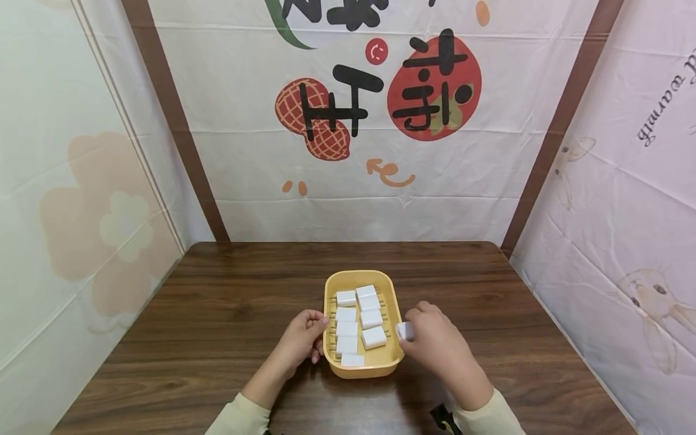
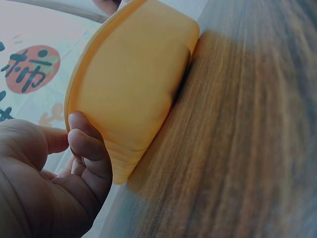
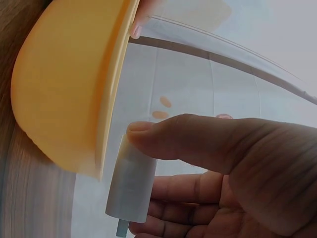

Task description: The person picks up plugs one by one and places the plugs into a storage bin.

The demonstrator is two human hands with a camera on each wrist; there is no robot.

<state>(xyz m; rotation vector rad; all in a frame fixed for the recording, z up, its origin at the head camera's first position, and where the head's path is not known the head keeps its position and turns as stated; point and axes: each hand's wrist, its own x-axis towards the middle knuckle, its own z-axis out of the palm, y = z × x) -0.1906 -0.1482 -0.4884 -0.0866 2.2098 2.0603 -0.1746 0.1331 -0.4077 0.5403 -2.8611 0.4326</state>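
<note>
A yellow plastic basket stands on the table, holding several white plug chargers in two rows, their metal prongs pointing to the side walls. My left hand pinches the basket's left rim between thumb and fingers, as the left wrist view also shows. Beside the right rim, my right hand holds another white plug charger between thumb and fingers. Its metal prong sticks out on the side away from the thumb.
The dark wooden table spreads out around the basket. Behind it hangs a white printed cloth, and further cloths stand along both sides. A small black item shows by the right sleeve.
</note>
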